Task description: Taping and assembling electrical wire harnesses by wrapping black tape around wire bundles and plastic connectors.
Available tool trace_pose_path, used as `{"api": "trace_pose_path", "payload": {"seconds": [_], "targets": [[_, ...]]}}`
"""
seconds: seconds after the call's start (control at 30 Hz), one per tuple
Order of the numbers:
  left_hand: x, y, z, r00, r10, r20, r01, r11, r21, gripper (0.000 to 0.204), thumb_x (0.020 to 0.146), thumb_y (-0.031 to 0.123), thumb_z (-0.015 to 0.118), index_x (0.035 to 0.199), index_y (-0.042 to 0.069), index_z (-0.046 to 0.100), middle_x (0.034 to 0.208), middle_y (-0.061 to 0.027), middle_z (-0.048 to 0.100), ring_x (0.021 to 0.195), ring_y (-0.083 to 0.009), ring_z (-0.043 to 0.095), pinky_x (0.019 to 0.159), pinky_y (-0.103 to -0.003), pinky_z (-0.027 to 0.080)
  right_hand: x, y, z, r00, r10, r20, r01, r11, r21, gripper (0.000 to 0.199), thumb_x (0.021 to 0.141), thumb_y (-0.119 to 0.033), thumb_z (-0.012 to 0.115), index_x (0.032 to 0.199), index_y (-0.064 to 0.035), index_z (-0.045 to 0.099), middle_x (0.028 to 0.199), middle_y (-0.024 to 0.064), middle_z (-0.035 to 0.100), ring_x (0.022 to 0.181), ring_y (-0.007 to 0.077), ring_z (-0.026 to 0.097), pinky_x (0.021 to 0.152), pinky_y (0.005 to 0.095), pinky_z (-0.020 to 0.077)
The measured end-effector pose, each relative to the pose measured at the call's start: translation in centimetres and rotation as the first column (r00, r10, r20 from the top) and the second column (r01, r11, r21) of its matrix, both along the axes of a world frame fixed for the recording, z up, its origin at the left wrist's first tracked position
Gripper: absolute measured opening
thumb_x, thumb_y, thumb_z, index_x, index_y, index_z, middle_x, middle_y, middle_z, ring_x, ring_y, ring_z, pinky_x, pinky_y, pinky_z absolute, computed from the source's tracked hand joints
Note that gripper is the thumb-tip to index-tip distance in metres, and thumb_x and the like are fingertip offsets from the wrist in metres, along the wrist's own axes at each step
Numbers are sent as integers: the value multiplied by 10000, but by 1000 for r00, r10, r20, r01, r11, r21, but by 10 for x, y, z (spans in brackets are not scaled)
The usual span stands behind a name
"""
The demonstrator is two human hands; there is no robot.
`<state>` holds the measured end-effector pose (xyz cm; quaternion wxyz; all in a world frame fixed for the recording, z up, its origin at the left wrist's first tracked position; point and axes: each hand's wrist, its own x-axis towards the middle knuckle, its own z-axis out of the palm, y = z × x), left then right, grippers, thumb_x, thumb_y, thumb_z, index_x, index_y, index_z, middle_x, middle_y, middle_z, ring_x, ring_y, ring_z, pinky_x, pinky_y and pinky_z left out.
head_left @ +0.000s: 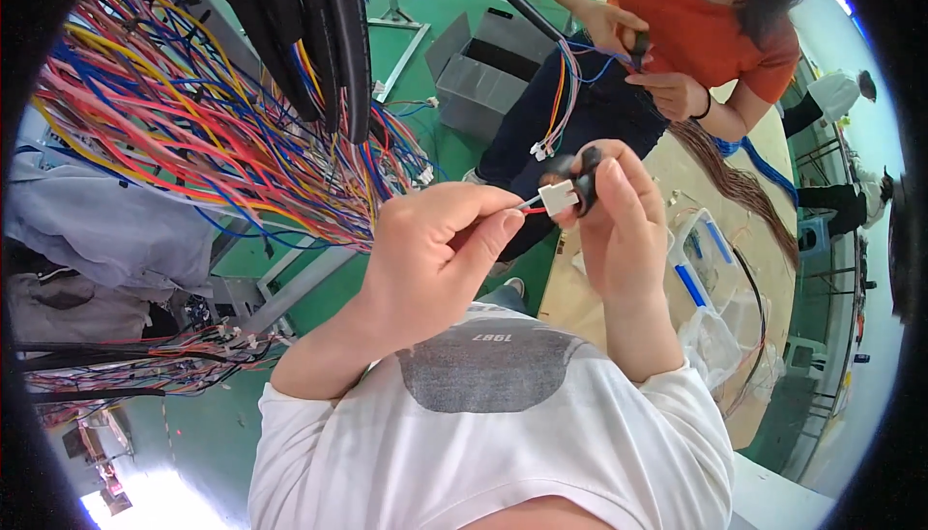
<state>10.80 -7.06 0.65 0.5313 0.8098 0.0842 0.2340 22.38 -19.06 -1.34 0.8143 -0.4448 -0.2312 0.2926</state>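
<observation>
Between the thumb and forefinger of my left hand (420, 255) are pinched thin wires (533, 207), one of them red. They run into a white plug connector (558, 199) just past my fingertips. My right hand (626, 226) is closed round a small black, curved thing (587, 182) that sits against the connector's right end. Its kind cannot be made out, and part of it is blurred. Both hands are raised in front of my chest, close together with the connector between them.
Thick bundles of coloured wires (213, 134) and black sleeves (353, 66) hang at the left. Ahead, a co-worker in an orange shirt (696, 28) handles wires with both hands. A grey box (488, 85) stands on the floor. On the wooden table (580, 288) lie plastic bags (715, 342) and brown wires (739, 182).
</observation>
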Motion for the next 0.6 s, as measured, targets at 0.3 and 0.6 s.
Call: {"api": "trace_pose_path", "payload": {"seconds": [0.3,0.6], "targets": [[-4,3,-8,987,28,161,-69,965,252,91,775,72,574,840,8,581,616,-86,525,513,-172,505,459,-270,375,-6,5,7,993,113,32,-109,989,-98,126,802,-102,559,838,-32,461,689,39,542,573,74,514,508,186,391],[-1,17,-4,924,-383,17,279,642,-714,213,812,213,571,839,3,584,612,-7,506,490,-54,401,449,-180,316,-3,17,-1,965,257,-54,-247,959,141,155,818,-167,550,833,-44,456,686,26,491,610,101,496,566,219,397]]}}
